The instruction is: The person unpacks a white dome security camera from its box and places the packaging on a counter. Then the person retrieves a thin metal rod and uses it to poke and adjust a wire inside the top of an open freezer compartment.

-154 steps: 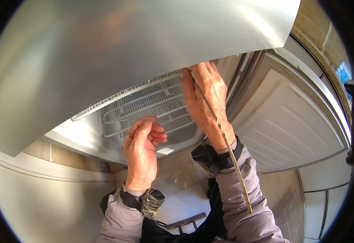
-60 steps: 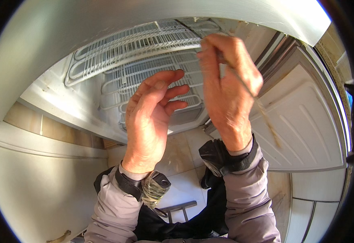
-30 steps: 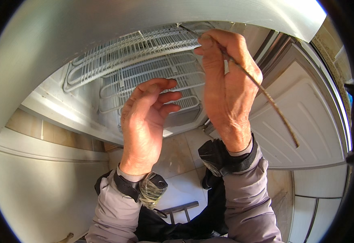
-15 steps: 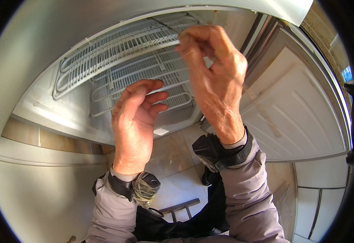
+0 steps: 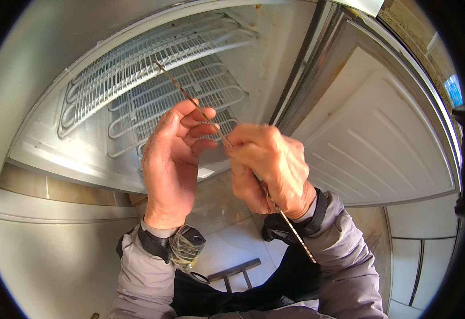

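In front of an open freezer compartment (image 5: 35, 151), my right hand (image 5: 275, 165) is closed around a thin brownish rod (image 5: 176, 85). The rod slants from the wire coil shelves at upper left down past my right wrist. Its lower end looks pale and speckled. My left hand (image 5: 171, 165) is beside it, palm turned inward and fingers loosely curled but apart. The rod crosses its fingertips, and I cannot tell whether they touch it. White wire shelves with looped tubing (image 5: 174, 90) sit behind the hands inside the compartment.
The white freezer door (image 5: 381, 127) stands swung out to the right. A lower white door panel (image 5: 57, 255) fills the left side. On the tiled floor (image 5: 232, 244) between my legs is a dark metal frame piece (image 5: 237, 270).
My right hand has come down and nearer, and the rod now shows plainly in it. My left hand has hardly moved. The view has shifted slightly.
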Available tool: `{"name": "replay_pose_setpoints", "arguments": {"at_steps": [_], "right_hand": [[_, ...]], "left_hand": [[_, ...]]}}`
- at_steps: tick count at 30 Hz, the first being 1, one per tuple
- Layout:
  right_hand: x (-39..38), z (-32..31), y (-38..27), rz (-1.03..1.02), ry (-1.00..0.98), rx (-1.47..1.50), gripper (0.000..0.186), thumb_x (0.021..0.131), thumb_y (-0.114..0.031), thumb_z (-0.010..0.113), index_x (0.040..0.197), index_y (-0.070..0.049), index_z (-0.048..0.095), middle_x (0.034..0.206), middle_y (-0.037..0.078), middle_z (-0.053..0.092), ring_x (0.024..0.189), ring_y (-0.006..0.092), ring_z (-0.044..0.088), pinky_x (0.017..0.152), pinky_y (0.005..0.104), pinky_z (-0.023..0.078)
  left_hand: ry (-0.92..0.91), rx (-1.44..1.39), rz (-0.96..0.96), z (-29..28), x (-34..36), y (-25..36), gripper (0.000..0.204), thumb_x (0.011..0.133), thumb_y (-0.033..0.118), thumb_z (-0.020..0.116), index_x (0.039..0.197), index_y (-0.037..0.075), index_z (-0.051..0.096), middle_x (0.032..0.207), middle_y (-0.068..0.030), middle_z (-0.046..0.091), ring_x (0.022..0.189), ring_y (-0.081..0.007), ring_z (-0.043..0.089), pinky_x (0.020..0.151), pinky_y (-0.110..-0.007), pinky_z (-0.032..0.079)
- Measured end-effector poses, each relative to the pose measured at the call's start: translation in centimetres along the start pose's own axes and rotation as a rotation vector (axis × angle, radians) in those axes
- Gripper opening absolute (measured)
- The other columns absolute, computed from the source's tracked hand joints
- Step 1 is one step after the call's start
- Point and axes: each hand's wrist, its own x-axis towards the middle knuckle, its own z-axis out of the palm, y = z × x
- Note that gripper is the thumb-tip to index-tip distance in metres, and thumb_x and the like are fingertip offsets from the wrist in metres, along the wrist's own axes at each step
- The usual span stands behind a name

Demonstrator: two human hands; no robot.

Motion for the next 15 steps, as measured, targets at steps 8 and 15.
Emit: {"name": "replay_pose_setpoints", "arguments": {"at_steps": [8, 15], "right_hand": [[-5.0, -0.8, -0.2, -0.067, -0.278, -0.096, 0.035, 0.070, -0.002, 0.072, 0.102, -0.001, 0.058, 0.101, 0.013, 0.063, 0.070, 0.0175, 0.060, 0.056, 0.0287, 0.053], [-6.2, -2.7, 0.0, 0.576, -0.520, 0.127, 0.033, 0.089, -0.006, 0.063, 0.120, 0.003, 0.057, 0.103, 0.013, 0.066, 0.083, 0.0208, 0.067, 0.071, 0.0328, 0.057]], "left_hand": [[-0.059, -0.004, -0.032, -0.5, 0.4, -1.5, 0.027, 0.104, 0.024, 0.058, 0.119, 0.002, 0.063, 0.095, -0.0070, 0.067, 0.089, -0.0191, 0.066, 0.082, -0.034, 0.054], [-0.033, 0.099, -0.051, -0.1, 0.8, -2.0, 0.027, 0.104, 0.025, 0.058, 0.118, 0.002, 0.064, 0.099, -0.0080, 0.069, 0.091, -0.0199, 0.066, 0.089, -0.033, 0.052]]}}
